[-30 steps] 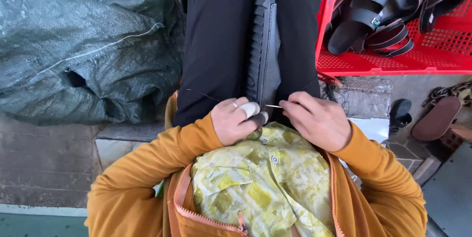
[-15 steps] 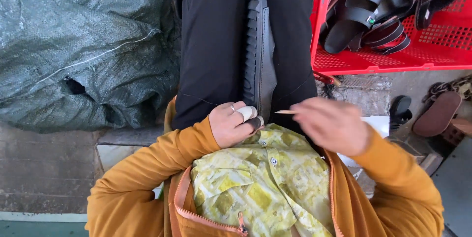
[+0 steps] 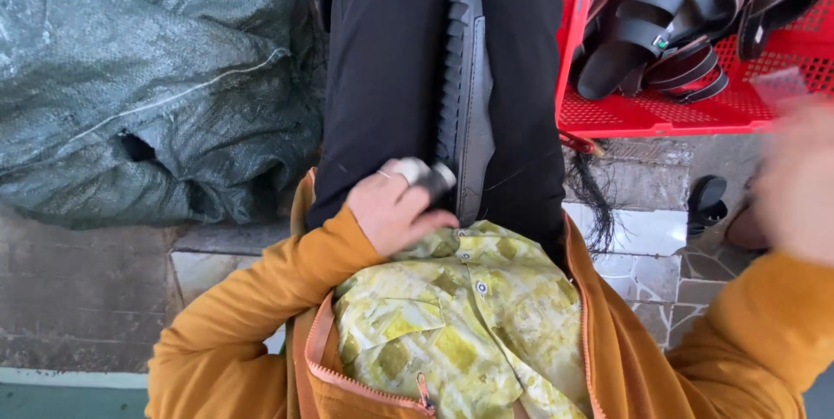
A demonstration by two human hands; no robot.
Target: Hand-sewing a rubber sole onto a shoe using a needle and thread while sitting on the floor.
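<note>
Left hand (image 3: pixel 395 211) fingers, taped at the tips, pinching the near end of a black sandal sole (image 3: pixel 465 89) wedged upright between the knees. Right hand (image 3: pixel 795 180) out right, blurred, grip impossible to tell. Sole probably light, rubbery, bendy; best gripped by the edges.

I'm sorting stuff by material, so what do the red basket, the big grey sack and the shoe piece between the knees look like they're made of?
Red basket: likely rigid plastic, slightly glossy, with a moulded mesh of small holes.
Grey sack: looks like woven plastic sheeting, dull with a faint sheen, creased, one torn hole.
Shoe piece: probably rubber or foam, matte dark grey, with a ridged tread along its edge. The left hand steadies its near end.
</note>
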